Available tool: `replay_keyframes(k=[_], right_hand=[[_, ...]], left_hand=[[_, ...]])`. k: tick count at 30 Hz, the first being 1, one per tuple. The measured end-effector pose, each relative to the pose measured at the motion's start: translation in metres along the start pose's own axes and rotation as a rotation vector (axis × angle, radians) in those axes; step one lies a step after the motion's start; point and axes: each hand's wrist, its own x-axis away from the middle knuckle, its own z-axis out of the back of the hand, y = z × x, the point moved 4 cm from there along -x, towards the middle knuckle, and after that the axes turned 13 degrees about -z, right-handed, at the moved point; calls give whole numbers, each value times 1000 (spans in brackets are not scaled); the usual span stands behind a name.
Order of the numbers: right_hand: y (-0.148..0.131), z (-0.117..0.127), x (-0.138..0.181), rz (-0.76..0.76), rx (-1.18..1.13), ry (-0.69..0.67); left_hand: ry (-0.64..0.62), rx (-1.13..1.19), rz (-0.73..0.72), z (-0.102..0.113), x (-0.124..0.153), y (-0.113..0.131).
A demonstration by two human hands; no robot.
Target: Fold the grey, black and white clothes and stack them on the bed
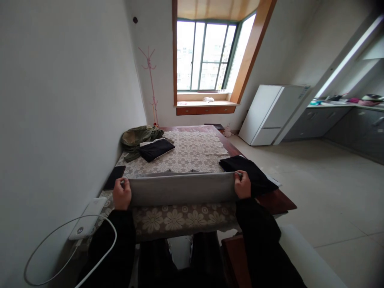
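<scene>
A grey piece of cloth (180,189), folded into a wide band, is stretched between my two hands above the near part of the table. My left hand (122,194) is closed on its left end, and my right hand (243,185) pinches the upper right corner. Whether it is a garment I cannot tell. Beyond it lies a patterned tablecloth (195,150) with flower shapes. Just past my right hand sits a folded black cloth (249,174). Farther off on the left is another folded black cloth (157,149), beside a crumpled olive-green garment (138,137).
A white power bank-like box (88,218) with a white cable (112,228) is at the left by the wall. A dark flat object (115,177) lies at the table's left edge. A pink coat stand (152,86) and a white fridge (273,114) stand beyond the table.
</scene>
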Motion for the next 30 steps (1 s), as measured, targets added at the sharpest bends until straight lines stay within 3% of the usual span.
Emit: replay_keyframes(k=[4, 8, 17, 22, 26, 28, 30], right_hand=[[-17, -46, -22, -50, 228, -100], [-12, -63, -28, -41, 342, -165], [-5, -70, -33, 18, 480, -166], [-13, -63, -28, 97, 509, -122], [-48, -81, 15, 350, 460, -20], [-68, -108, 51, 502, 441, -102], [-79, -139, 85, 555, 488, -243]], left_hand=[[-108, -74, -40, -43, -40, 15], [-207, -135, -72, -68, -53, 13], [-270, -239, -150, -77, -52, 8], [-230, -286, -205, -73, -49, 15], [-215, -289, -448, -92, -18, 59], [-298, -213, -651, -116, 11, 93], [-383, -149, -779, -143, 39, 122]])
